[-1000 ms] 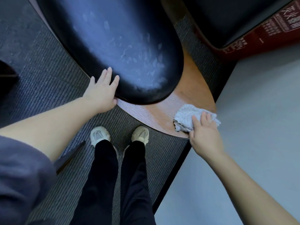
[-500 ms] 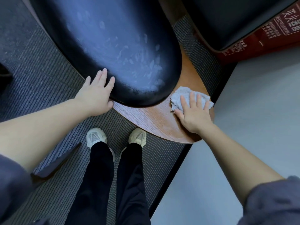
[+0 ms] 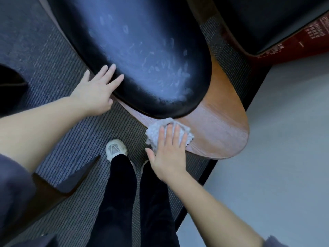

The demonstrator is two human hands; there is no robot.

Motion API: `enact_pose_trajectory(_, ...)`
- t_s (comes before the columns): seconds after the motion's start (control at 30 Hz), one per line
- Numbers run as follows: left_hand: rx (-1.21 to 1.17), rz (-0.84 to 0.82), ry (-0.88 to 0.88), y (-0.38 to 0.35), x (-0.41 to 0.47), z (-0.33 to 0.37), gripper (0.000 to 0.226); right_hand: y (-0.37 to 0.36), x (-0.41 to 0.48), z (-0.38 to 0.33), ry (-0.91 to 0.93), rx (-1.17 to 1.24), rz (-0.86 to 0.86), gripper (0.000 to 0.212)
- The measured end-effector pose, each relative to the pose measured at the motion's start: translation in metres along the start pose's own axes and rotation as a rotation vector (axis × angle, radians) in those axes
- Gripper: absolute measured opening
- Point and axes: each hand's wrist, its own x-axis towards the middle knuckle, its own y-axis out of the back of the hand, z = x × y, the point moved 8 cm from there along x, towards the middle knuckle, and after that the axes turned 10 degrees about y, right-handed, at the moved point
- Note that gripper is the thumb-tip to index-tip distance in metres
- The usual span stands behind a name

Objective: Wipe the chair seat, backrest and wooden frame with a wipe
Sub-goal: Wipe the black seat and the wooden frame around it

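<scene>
Right hand [image 3: 168, 154] is flat, fingers spread, pressing the crumpled wipe [image 3: 168, 131] onto the wooden frame [image 3: 219, 132] right at the cushion's edge, around 6 o'clock of the black seat cushion [image 3: 142, 56]. Left hand [image 3: 96, 91] is open too, fingertips resting on the cushion's 8 o'clock edge, gripping nothing. Smudgy marks all over the cushion.

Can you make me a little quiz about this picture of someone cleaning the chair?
1. True or false: the right hand presses the crumpled white wipe flat on the brown wooden frame.
2. What does the left hand touch? A) grey striped carpet B) glossy black seat cushion C) wipe
3. Fill in: the cushion shows pale ____ marks.

Key: 1 true; 2 B; 3 smudge.
</scene>
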Motion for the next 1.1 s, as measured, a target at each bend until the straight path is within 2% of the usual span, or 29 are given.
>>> enact_pose_trajectory(0.17,0.064,-0.015,-0.038,0.013,0.013,-0.014,0.078,-0.008,0.033,-0.055,0.012,0.047,0.112,0.078)
enact_pose_trajectory(0.33,0.058,-0.02,-0.066,0.01,0.012,-0.015,0.081,0.002,0.054,-0.069,0.007,0.082,0.159,0.072)
enact_pose_trajectory(0.43,0.052,-0.005,-0.054,0.008,0.011,-0.013,0.08,0.0,0.028,-0.033,-0.014,0.055,0.153,0.072)
enact_pose_trajectory(0.57,0.033,-0.009,-0.035,0.007,0.009,0.002,0.078,0.008,-0.007,0.048,-0.215,0.024,0.076,0.074)
enact_pose_trajectory(0.63,0.029,-0.01,-0.039,0.005,0.006,0.013,0.078,0.014,-0.002,0.078,-0.302,0.04,0.023,0.073)
enact_pose_trajectory(0.73,0.016,0.0,-0.04,0.0,0.001,0.028,0.078,0.024,0.021,0.105,-0.378,0.052,0.056,0.071)
enact_pose_trajectory(0.83,0.005,0.008,-0.019,-0.005,0.0,0.04,0.079,0.032,0.044,0.135,-0.392,0.049,0.138,0.061)
enact_pose_trajectory(0.9,-0.011,0.024,0.002,-0.006,0.001,0.045,0.078,0.049,0.06,0.156,-0.326,0.049,0.248,0.056)
enact_pose_trajectory(0.97,-0.018,0.05,0.015,-0.003,0.002,0.05,0.077,0.069,0.073,0.181,-0.292,0.231,0.389,0.052)
enact_pose_trajectory(1.07,-0.065,0.066,0.061,0.004,0.008,0.06,0.076,0.101,0.079,0.209,-0.346,0.607,0.626,0.061)
enact_pose_trajectory(1.1,-0.087,0.069,0.082,0.005,0.012,0.064,0.076,0.107,0.084,0.198,-0.275,0.651,0.645,0.063)
